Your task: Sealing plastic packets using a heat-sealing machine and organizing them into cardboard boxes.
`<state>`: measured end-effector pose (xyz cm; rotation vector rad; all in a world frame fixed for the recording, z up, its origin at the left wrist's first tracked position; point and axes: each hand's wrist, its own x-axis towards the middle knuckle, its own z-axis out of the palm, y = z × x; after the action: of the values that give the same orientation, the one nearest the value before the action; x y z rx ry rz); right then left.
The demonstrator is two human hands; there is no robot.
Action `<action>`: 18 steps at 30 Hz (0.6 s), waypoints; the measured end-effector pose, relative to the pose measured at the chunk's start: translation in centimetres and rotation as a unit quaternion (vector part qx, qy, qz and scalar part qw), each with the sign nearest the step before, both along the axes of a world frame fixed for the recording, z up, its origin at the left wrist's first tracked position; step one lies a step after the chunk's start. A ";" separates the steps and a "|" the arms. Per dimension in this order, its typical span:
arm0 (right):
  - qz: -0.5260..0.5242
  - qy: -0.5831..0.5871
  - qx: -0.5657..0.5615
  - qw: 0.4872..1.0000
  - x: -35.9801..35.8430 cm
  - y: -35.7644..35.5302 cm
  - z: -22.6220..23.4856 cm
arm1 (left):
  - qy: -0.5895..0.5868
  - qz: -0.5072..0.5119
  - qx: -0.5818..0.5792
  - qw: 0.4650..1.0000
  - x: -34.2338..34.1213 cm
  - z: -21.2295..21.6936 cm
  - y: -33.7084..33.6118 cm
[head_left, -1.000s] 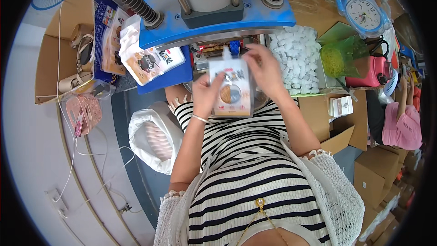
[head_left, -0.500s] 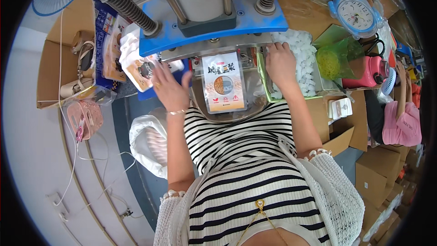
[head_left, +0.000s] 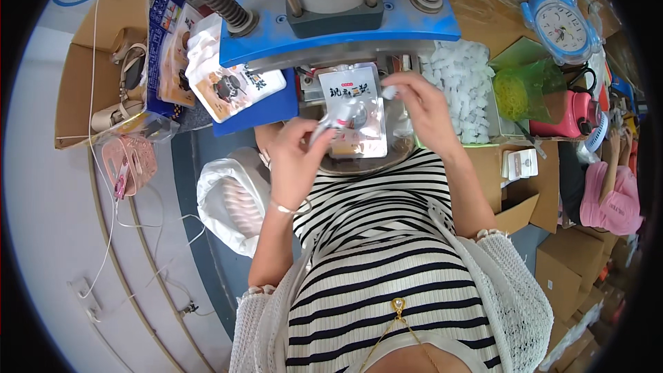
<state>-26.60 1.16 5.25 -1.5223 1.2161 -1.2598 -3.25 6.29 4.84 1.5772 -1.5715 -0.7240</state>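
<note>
A white printed food pouch (head_left: 353, 110) lies flat on the round metal plate (head_left: 359, 166) under the blue press machine (head_left: 338, 24). My left hand (head_left: 293, 159) hovers over the pouch's left edge and pinches a small white packet (head_left: 331, 123) between thumb and fingers. Over the pouch's upper right corner my right hand (head_left: 421, 107) holds another small white piece (head_left: 389, 92) at its fingertips.
A stack of similar pouches (head_left: 228, 83) lies left of the press on a blue tray. White packets (head_left: 459, 86) fill a bin at right. A white bag-lined bin (head_left: 231, 200) stands at lower left. Cardboard boxes (head_left: 525, 186), a blue alarm clock (head_left: 559, 24) and a pink bottle (head_left: 570, 114) sit right.
The pouch, earlier held up in both hands, now lies on the plate. My left hand has come in from the left with a small packet; my right hand has lifted a small piece.
</note>
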 end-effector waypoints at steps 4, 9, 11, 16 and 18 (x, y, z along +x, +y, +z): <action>0.105 0.217 -0.142 0.960 1.3 -1.5 1.1 | 0.146 -0.044 0.079 0.985 -2.2 -2.6 -0.6; 0.083 0.251 -0.097 0.959 2.1 -1.3 -1.5 | 0.182 -0.039 0.126 0.974 -4.0 -4.9 -0.8; 0.051 0.216 -0.073 0.972 2.2 -1.1 -2.1 | 0.219 -0.030 0.148 0.964 -4.1 -5.6 -0.8; -0.099 0.247 -0.096 0.959 0.3 -1.5 -2.5 | 0.281 0.012 0.143 0.949 -2.7 -6.3 -4.0; -0.135 0.256 -0.104 0.952 -1.8 -2.2 -2.6 | 0.314 0.030 0.148 0.937 -2.0 -6.5 -5.3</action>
<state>-28.37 -1.08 2.62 -1.9694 1.7135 -1.2326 -5.24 0.97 -1.70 1.3884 -0.9696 -1.3228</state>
